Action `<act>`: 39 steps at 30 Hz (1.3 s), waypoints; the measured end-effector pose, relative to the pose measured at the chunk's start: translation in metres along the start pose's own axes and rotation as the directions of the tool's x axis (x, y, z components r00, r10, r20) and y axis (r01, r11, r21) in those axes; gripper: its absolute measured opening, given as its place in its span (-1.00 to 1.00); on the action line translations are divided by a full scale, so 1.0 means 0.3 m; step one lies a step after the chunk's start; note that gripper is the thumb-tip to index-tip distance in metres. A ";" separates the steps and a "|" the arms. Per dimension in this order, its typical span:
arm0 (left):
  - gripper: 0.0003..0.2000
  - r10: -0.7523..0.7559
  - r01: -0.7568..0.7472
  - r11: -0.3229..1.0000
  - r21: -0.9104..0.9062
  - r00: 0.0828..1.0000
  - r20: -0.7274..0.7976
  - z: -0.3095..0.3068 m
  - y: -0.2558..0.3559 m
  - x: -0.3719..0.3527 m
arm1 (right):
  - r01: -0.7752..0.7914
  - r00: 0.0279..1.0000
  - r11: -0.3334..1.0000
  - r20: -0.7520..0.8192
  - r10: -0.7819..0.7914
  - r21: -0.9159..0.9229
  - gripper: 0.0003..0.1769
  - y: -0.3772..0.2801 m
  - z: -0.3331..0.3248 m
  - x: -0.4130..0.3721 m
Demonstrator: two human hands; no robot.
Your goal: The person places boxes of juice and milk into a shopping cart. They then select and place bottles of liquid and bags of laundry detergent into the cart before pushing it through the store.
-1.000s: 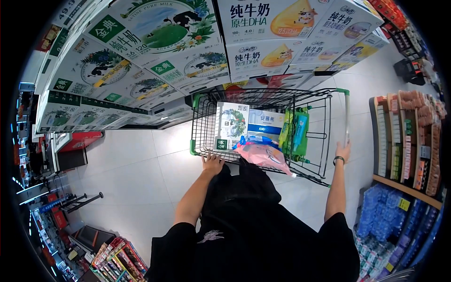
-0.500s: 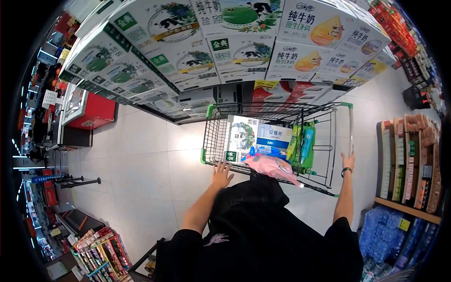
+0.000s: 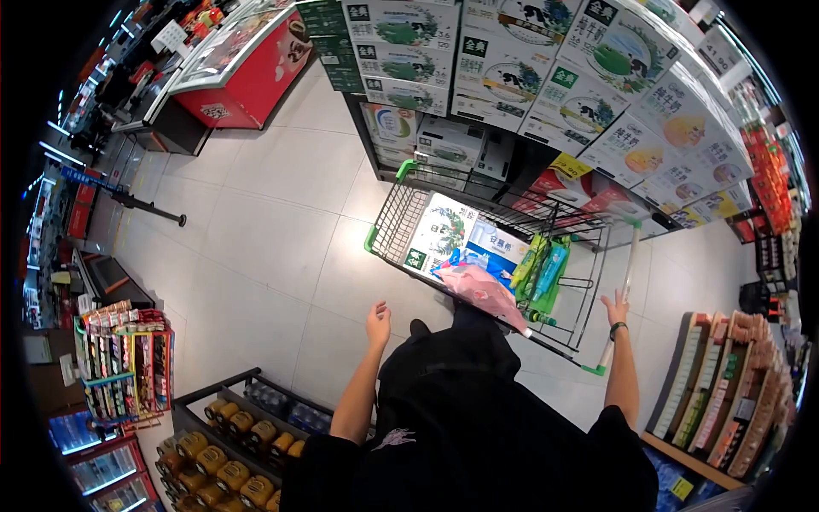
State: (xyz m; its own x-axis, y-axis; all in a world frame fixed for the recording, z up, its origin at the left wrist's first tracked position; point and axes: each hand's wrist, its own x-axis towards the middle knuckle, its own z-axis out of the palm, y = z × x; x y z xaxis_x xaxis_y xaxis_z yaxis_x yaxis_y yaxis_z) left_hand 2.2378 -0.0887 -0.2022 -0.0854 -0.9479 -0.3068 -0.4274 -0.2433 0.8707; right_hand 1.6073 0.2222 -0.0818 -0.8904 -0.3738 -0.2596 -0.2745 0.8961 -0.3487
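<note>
A black wire shopping cart (image 3: pixel 394 206) with green corner pieces stands in front of me. In it lie a white milk carton box (image 3: pixel 439 229), a blue and white box (image 3: pixel 496 243), a pink bag (image 3: pixel 478 292) and several green packages (image 3: pixel 536 271). My left hand (image 3: pixel 378 324) hangs in the air left of the cart, fingers loosely bent and apart, with nothing visible in it. At the cart's right end, my right hand (image 3: pixel 614 309) rests against the handle bar (image 3: pixel 633 252), its fingers spread rather than wrapped round it.
Stacked milk boxes (image 3: pixel 503 72) rise just beyond the cart. A red freezer chest (image 3: pixel 256 85) stands at the far left. Shelves of jars (image 3: pixel 230 474) are close at my lower left, and a product shelf (image 3: pixel 725 392) is on the right. A barrier post (image 3: pixel 153 207) juts out at left.
The view has turned, with the milk stack shifting right and the jar shelf appearing at lower left. My left hand has come away from the cart's side. My right hand stays at the handle.
</note>
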 end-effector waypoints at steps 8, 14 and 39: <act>-0.73 -0.172 0.141 0.952 -0.271 0.980 -0.097 -0.145 0.038 -0.204 | 0.138 0.988 0.990 0.076 -0.135 -0.033 0.03 -0.441 0.149 -0.137; -0.75 0.017 -0.030 0.936 -0.351 0.999 -0.039 -0.183 0.341 -0.292 | 0.415 0.909 0.875 0.160 -0.386 -0.248 -0.21 -0.745 0.208 -0.273; -0.46 0.384 -0.208 0.649 0.732 0.920 -0.079 -0.670 0.258 -0.160 | 0.998 -0.070 -0.067 0.451 -0.890 0.022 -0.38 -1.873 0.815 -0.682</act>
State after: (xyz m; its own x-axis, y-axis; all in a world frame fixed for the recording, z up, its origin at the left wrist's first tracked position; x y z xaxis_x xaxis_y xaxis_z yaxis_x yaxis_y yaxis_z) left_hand 2.3897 -0.1032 -0.0427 -0.1715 -0.9817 0.0828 -0.9183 0.1898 0.3476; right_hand 2.0325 -0.2633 -0.0530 0.4700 -0.8792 -0.0781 -0.8619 -0.4380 -0.2554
